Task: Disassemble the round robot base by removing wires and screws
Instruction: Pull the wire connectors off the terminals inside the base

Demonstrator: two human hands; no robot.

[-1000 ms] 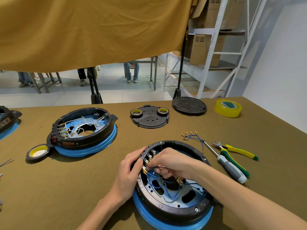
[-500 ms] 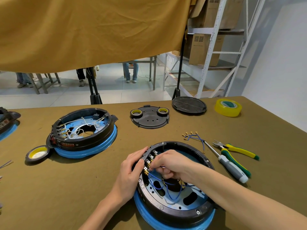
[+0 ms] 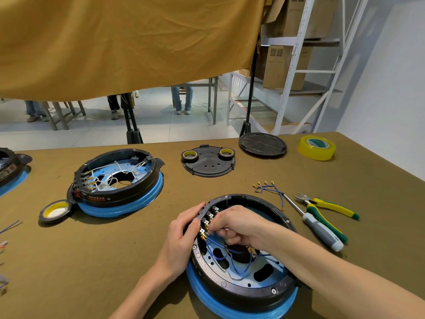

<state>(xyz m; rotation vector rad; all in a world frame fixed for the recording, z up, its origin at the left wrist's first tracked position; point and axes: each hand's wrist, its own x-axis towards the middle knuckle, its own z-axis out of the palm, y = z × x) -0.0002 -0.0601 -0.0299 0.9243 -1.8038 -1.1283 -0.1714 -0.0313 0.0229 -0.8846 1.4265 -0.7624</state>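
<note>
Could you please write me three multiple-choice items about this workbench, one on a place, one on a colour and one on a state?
1. Where does the screwdriver lie?
A. right of the near base
B. inside it
C. on the black lid

2. What colour are the wires in the near base?
A. white
B. blue
C. red

3. What is the right hand doing?
A. resting flat on the table
B. holding pliers
C. pinching at a wire terminal

Answers: 1 A, it rests on the cloth beside the pliers; 2 B, blue loops cross the plate; 3 C, its fingertips are closed at the terminals.
</note>
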